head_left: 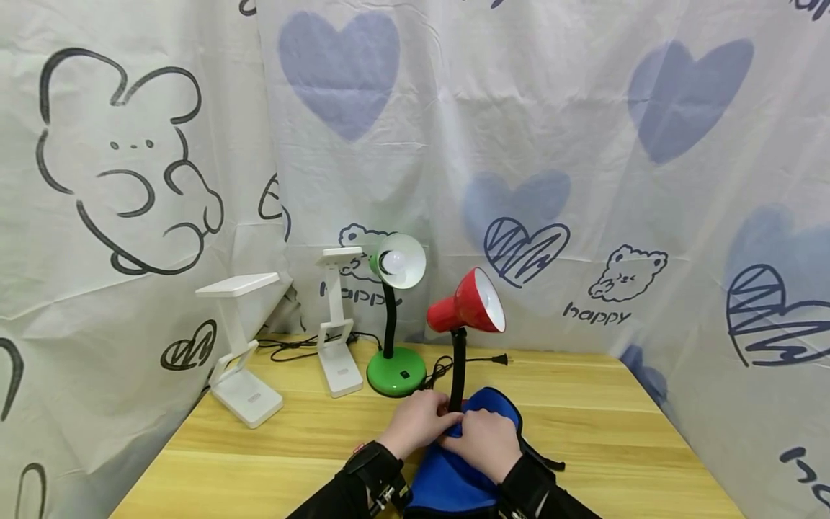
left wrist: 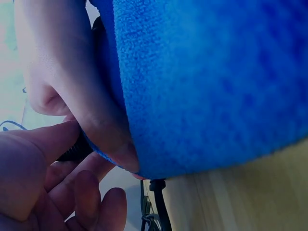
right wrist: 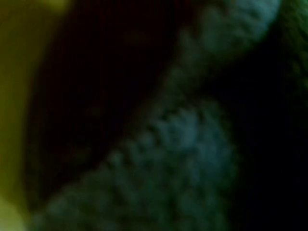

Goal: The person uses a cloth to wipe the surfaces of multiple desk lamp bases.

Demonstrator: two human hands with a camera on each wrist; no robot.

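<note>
A red desk lamp (head_left: 467, 306) with a black bendable neck (head_left: 458, 364) stands between my hands, its foot largely hidden by blue fabric. My left hand (head_left: 418, 422) grips low on the neck; the left wrist view has thumb and fingers (left wrist: 86, 192) around its dark ribbed part. From the other side my right hand (head_left: 486, 441) pinches the edge of a fuzzy blue cloth (left wrist: 211, 91) with black trim, thumb along the edge. The cloth (head_left: 447, 479) spreads toward me and up behind the right hand. The right wrist view is dark and blurred, with rough fabric.
A green lamp (head_left: 395, 373) stands behind my left hand, with two white folding lamps (head_left: 246, 396) (head_left: 340, 369) further left. Black cords (head_left: 285, 346) lie along the back, with a plug (head_left: 499, 359) behind the red lamp. A black strap (head_left: 545, 458) lies right of the cloth.
</note>
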